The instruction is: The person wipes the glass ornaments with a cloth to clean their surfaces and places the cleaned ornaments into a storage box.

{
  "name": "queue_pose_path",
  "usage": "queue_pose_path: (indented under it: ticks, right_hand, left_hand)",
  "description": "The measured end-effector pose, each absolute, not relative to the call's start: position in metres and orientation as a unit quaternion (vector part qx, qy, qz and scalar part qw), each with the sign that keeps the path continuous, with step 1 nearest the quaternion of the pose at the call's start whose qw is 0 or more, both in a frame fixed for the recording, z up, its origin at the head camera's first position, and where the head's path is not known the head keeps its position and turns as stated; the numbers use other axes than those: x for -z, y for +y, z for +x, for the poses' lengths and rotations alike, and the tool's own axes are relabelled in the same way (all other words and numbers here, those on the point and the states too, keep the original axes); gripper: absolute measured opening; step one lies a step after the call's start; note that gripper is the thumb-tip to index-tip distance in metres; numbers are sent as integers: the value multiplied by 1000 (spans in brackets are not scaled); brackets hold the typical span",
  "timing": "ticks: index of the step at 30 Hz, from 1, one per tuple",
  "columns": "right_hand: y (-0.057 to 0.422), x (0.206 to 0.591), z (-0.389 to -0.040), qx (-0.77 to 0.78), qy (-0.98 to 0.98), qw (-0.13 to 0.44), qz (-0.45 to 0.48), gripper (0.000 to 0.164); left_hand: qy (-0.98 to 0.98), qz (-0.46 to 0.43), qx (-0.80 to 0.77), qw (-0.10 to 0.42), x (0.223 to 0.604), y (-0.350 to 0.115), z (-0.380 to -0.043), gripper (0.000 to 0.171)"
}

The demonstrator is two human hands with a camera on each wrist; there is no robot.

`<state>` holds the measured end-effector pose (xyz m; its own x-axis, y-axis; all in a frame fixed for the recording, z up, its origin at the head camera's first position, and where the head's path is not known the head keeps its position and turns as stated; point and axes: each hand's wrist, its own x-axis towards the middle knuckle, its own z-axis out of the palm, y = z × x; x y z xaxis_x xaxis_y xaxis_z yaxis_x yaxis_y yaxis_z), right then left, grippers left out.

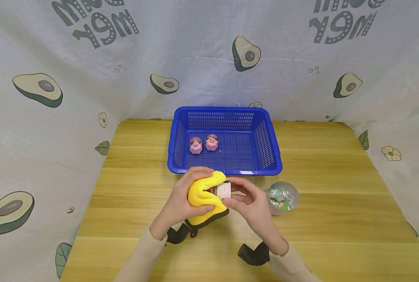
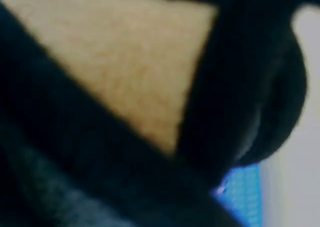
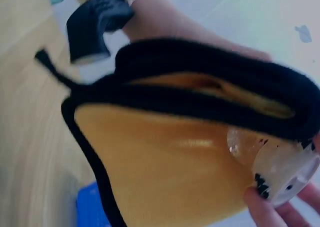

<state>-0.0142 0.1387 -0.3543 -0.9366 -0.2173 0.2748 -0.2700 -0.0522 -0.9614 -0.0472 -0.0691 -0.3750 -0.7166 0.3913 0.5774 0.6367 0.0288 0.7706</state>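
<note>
My left hand (image 1: 179, 201) grips a yellow cloth (image 1: 198, 194) with black edging, folded around the globe part of a small snow globe. The snow globe's white base (image 1: 224, 190) sticks out of the cloth to the right, and my right hand (image 1: 255, 201) pinches it between thumb and fingers. From the right wrist, the cloth (image 3: 150, 152) hangs wide with a black loop at one corner, and the clear dome and pale base (image 3: 282, 172) show beside it, fingertips on the base. Blurred black straps fill most of the left wrist view.
A blue plastic basket (image 1: 224, 172) stands behind my hands, with two small pink snow globes (image 1: 196, 146) in its left half. A larger snow globe (image 1: 282, 196) with green and pink decoration sits on the wooden table (image 1: 336, 219), right beside my right hand. Patterned white fabric hangs behind.
</note>
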Motion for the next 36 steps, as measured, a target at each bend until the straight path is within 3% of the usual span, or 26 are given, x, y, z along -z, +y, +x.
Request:
queue_pose_path:
  ticks: [14, 17, 23, 29, 33, 36]
  right_hand:
    - [138, 355, -27, -527, -721, 228, 387, 40]
    - [136, 355, -31, -489, -709, 268, 432, 34]
    - [132, 348, -33, -417, -675, 303, 528, 15]
    - [131, 354, -37, -431, -663, 304, 532, 14]
    - [136, 361, -38, -494, -661, 280, 490, 23]
    - [139, 366, -36, -538, -665, 247, 456, 31]
  left_hand:
    - [-642, -289, 710, -29, 382, -74, -47, 63]
    - [-611, -264, 743, -67, 385, -73, -47, 64]
    - [-495, -182, 839, -136, 393, -72, -47, 48]
    - [-520, -188, 825, -119, 390, -73, -45, 54]
    - [-592, -242, 764, -89, 381, -72, -42, 63]
    - [-630, -268, 727, -55, 376, -71, -39, 60]
